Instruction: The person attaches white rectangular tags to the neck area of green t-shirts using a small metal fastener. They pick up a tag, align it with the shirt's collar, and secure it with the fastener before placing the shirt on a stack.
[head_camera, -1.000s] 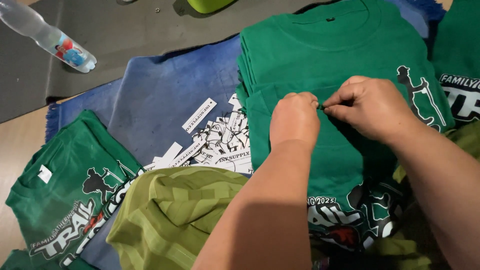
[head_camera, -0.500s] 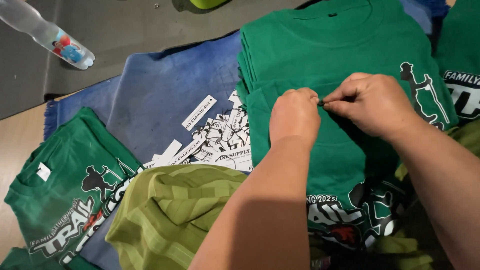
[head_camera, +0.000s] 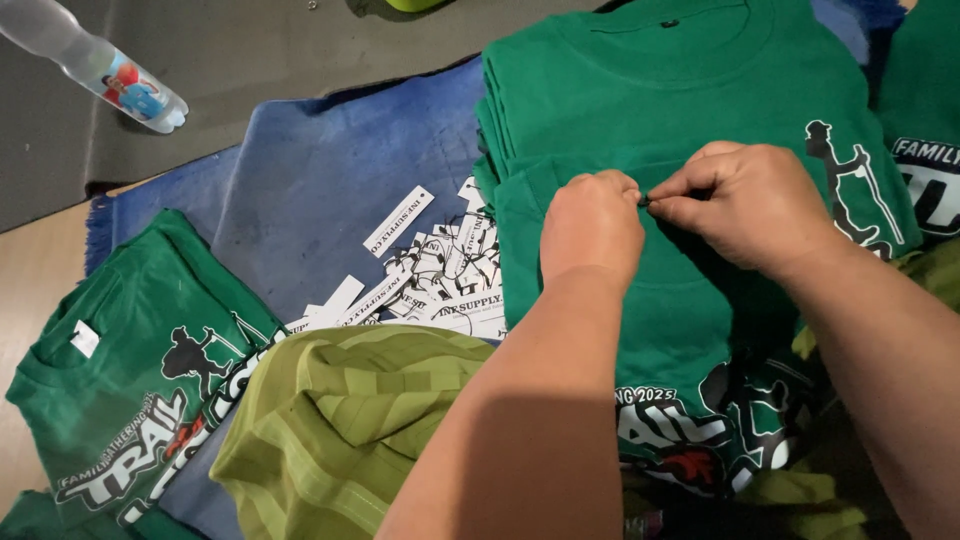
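- Green shirt (head_camera: 690, 150) on top of a folded stack, over a blue cloth (head_camera: 330, 180)
- Probably soft, light, limp; best pinched at a fold
- Left hand (head_camera: 592, 225) and right hand (head_camera: 755, 205) both pinched shut, fingertips meeting on something tiny against the shirt
- Paper tags (head_camera: 440, 275) heaped just beside

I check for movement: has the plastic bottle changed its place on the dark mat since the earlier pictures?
No. The plastic bottle lies at the same spot on the dark mat; only the camera shifted slightly.

Garment workshop: stacked printed green T-shirts (head_camera: 660, 110), heap of loose paper tags (head_camera: 440, 275), blue cloth (head_camera: 310, 190).
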